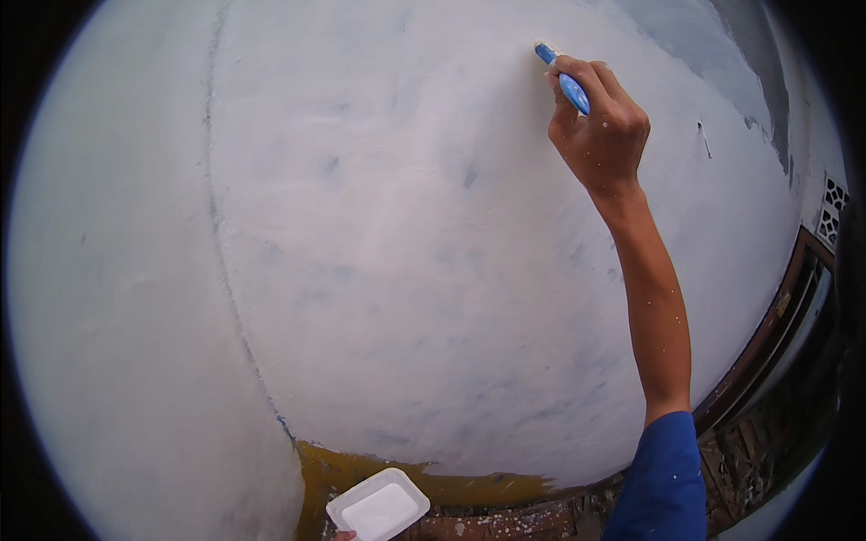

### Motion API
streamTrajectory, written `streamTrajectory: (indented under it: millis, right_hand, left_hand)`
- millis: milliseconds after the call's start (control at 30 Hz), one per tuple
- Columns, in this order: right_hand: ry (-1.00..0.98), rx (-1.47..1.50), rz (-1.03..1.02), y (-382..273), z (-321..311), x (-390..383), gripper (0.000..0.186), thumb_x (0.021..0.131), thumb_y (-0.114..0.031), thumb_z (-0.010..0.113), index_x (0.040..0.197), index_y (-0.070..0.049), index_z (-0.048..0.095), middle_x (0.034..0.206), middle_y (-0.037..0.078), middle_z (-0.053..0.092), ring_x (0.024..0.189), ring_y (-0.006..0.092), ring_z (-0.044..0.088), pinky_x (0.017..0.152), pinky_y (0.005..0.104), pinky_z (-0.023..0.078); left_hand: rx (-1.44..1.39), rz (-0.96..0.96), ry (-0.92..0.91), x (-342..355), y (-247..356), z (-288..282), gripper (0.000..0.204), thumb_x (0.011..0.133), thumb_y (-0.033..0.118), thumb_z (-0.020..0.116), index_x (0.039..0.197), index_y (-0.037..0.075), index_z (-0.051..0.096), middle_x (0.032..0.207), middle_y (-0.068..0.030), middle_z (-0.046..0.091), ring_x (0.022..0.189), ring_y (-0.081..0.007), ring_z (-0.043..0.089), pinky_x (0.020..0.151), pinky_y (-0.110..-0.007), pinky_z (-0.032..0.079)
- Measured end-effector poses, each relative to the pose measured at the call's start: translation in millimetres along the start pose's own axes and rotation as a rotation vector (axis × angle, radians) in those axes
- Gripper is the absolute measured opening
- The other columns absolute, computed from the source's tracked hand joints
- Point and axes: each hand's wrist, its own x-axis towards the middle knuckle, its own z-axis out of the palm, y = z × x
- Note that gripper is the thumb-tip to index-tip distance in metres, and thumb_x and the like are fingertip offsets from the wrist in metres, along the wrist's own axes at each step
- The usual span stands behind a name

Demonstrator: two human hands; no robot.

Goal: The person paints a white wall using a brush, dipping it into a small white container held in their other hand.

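R hand (603,126) is pinching a blue-handled brush (574,93) btwn thumb + fingers, up high w/ its tip at the patchy white wall (406,216). L hand (345,536) is mostly cut off at the bottom edge, just a bit of finger on 1 side of the white tray (361,493), so can't tell its grip. Tray's down low, in front of the mustard strip (478,488) at the wall's base.

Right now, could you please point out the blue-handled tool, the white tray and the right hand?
Blue-handled tool (575,94): head view, on the lower handle.
White tray (361,493): head view, on its left inner wall.
Right hand (604,133): head view, on its back.
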Motion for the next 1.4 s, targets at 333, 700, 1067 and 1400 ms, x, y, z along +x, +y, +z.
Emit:
streamTrajectory:
  millis: [333, 700, 1067, 1400]
  right_hand:
    - [-0.951, 1.068, 0.207, -224, -115, -242, 0.027, 0.067, -0.006, 0.070, 0.092, -0.005, 0.063, 0.091, 0.010, 0.068, 0.074, 0.0273, 0.066, 0.062, 0.0336, 0.054]
    - [-0.889, 1.177, 1.258, -284, -211, -263, 0.011, 0.078, -0.001, 0.073, 0.087, 0.002, 0.068, 0.086, 0.012, 0.070, 0.079, 0.0159, 0.067, 0.071, 0.0270, 0.053]
    - [-1.125, 1.126, 1.038, -292, -219, -290, 0.013, 0.077, -0.006, 0.074, 0.088, -0.001, 0.068, 0.083, 0.012, 0.071, 0.072, 0.0211, 0.070, 0.068, 0.0294, 0.054]
    - [-0.914, 1.105, 1.838, -268, -214, -297, 0.016, 0.083, -0.007, 0.072, 0.094, 0.001, 0.063, 0.083, 0.009, 0.068, 0.070, 0.0191, 0.068, 0.064, 0.0325, 0.055]
  left_hand:
    - [0.027, -0.085, 0.092, 0, 1, 4, 0.056, 0.089, 0.014, 0.052, 0.140, 0.000, 0.037, 0.134, -0.0147, 0.051, 0.121, -0.0303, 0.052, 0.101, -0.044, 0.047]
    - [-0.011, -0.095, 0.113, -4, 9, 37, 0.052, 0.078, 0.011, 0.055, 0.124, -0.011, 0.045, 0.116, -0.0191, 0.059, 0.105, -0.0303, 0.062, 0.092, -0.043, 0.052]
    - [0.023, -0.179, 0.037, 7, 10, 62, 0.047, 0.080, 0.005, 0.056, 0.123, -0.012, 0.047, 0.114, -0.0193, 0.061, 0.102, -0.0270, 0.063, 0.091, -0.038, 0.052]
    - [0.065, -0.196, 0.042, 14, 4, 66, 0.046, 0.080, 0.004, 0.052, 0.124, -0.011, 0.045, 0.115, -0.0194, 0.060, 0.101, -0.0272, 0.063, 0.091, -0.038, 0.052]
